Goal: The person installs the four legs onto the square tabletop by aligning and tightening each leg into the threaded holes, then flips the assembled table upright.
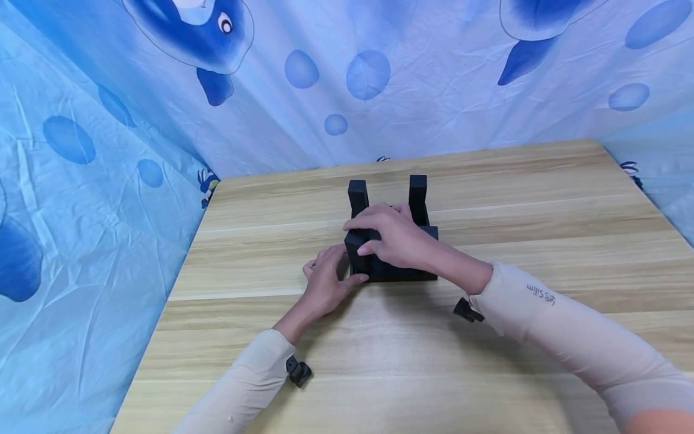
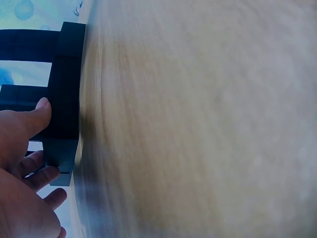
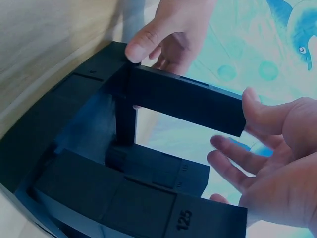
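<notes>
A black frame (image 1: 403,275) with a low base and upright posts stands on the wooden table. My left hand (image 1: 326,284) grips its near left corner, thumb on the front face and fingers along the side. Over the base reaches my right hand (image 1: 398,240), holding the top of the near left post (image 3: 185,101) between thumb and fingers. Two far posts, one left (image 1: 358,196) and one right (image 1: 418,191), rise behind that hand. In the right wrist view, another post (image 3: 148,203) bears the number 125. My right hand hides part of the frame's middle in the head view.
The wood-grain table (image 1: 542,217) extends on all sides of the frame. A blue curtain (image 1: 412,114) with sea-animal prints hangs behind the table and along its left. Small black devices sit at the left cuff (image 1: 299,372) and right cuff (image 1: 467,310).
</notes>
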A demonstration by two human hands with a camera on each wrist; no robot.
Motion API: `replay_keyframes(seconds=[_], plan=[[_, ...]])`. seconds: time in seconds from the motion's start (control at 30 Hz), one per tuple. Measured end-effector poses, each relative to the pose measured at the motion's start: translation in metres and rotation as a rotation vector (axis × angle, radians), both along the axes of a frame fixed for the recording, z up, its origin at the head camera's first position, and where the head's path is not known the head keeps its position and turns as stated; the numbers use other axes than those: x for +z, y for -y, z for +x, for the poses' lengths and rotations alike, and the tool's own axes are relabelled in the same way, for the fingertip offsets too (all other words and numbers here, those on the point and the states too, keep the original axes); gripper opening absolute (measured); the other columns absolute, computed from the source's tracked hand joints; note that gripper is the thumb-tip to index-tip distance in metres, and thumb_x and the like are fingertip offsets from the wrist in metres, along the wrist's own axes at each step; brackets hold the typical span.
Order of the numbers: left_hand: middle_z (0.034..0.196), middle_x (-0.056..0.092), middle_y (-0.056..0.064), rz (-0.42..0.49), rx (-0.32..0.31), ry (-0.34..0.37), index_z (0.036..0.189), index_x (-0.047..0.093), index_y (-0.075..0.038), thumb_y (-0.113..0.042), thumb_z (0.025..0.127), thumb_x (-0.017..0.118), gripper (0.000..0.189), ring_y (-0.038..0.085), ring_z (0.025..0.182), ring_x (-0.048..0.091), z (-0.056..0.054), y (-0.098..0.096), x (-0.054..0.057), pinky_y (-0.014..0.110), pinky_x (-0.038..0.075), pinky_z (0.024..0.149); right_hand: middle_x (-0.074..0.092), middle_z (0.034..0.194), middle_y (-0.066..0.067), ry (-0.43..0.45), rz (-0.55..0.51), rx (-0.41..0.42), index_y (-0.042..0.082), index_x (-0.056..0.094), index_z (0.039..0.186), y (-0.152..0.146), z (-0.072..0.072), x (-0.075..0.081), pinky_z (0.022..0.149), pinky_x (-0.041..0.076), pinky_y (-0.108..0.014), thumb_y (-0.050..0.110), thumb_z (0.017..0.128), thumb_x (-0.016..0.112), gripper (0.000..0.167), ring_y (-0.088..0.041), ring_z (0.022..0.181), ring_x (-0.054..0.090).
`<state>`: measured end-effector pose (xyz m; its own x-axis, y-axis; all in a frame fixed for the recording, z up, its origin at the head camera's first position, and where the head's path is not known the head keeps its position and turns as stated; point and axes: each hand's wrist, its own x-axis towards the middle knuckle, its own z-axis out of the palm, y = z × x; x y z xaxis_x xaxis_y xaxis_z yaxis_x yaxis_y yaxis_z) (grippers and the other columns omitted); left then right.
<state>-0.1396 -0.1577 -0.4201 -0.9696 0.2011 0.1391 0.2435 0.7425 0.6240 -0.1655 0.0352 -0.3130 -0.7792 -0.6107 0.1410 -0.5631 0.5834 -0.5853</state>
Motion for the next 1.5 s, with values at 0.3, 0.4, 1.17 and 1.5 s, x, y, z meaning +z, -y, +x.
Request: replay_keyframes(seconds=[0.3,0.4,1.17,1.5], plan=[[0.133,0.053,-0.005,-0.004,0.009,0.013,0.129,0.054,-0.028,-0.035,0.081,0.078,0.054,0.018,0.123,0.039,-0.001,-0.001,0.001,0.047,0.015,0.094,0.062,0.088,0.003,-0.082,0.002,-0.104,0.014,0.061,0.093,0.009,-0.002,-0.008,0.095,0.026,-0.05,0.036,0.078,0.08,0.032,-0.018,0.09,0.051],[0.131,0.054,-0.006,-0.007,0.008,0.009,0.127,0.055,-0.028,-0.035,0.081,0.077,0.051,0.017,0.123,0.04,-0.001,-0.001,0.0,0.048,0.015,0.095,0.054,0.075,0.001,-0.08,0.015,-0.159,0.012,0.053,0.083,0.012,-0.002,-0.011,0.093,0.026,-0.05,0.044,0.074,0.08,0.043,-0.019,0.08,0.048],[0.13,0.055,-0.005,-0.005,0.004,0.002,0.128,0.054,-0.029,-0.035,0.081,0.078,0.053,0.018,0.121,0.041,-0.001,0.0,-0.001,0.047,0.015,0.093,0.061,0.127,0.003,0.019,-0.09,0.022,0.019,0.066,0.124,0.004,0.001,-0.006,0.097,0.018,-0.051,0.008,0.087,0.07,0.039,-0.022,0.125,0.045],[0.135,0.052,-0.006,-0.001,0.001,0.019,0.132,0.052,-0.03,-0.037,0.081,0.077,0.057,0.017,0.123,0.038,0.0,0.0,-0.001,0.047,0.014,0.094,0.059,0.098,0.004,-0.097,-0.064,-0.029,0.016,0.066,0.11,0.01,0.0,-0.014,0.093,0.024,-0.05,0.022,0.085,0.074,0.027,-0.018,0.099,0.046]])
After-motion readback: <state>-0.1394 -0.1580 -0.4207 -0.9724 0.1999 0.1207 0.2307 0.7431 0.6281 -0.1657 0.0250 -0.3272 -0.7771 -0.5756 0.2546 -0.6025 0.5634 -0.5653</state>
